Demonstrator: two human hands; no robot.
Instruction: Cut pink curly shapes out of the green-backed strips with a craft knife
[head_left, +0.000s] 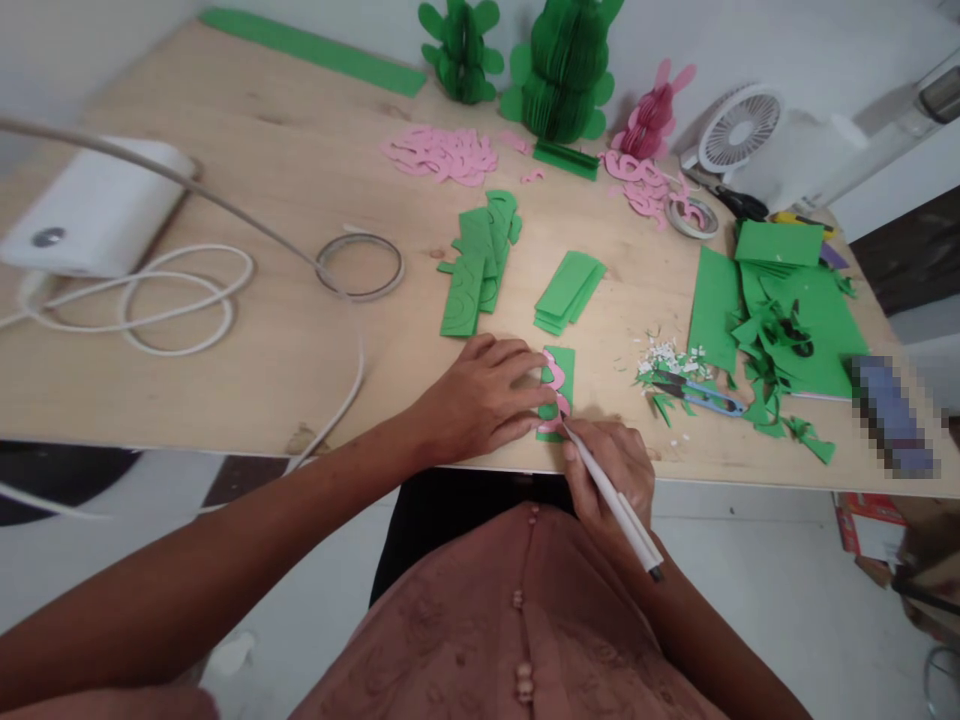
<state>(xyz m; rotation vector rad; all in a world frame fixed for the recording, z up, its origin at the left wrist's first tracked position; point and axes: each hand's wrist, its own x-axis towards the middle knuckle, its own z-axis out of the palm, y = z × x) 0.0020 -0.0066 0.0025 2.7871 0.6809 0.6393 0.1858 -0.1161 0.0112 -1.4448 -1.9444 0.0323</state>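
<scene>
My left hand (491, 392) lies flat with fingers stretched out, pressing a pink curvy paper template (556, 372) onto a green paper strip (566, 362) at the table's front edge. In my right hand (619, 462) is a white pen (611, 492), its tip touching the template's right edge. Just beyond my left hand lie several green strips with curved outlines drawn on them (463, 295). A small stack of plain green strips (570, 290) sits beyond the template.
Blue thread snips (701, 393) lie among white and green scraps (765, 345) on the right, near green sheets (712, 310). Pink cutouts (442, 155), green honeycomb paper figures (566, 70) and a small fan (739, 130) stand or lie at the back. A cable (352, 390) crosses the left side.
</scene>
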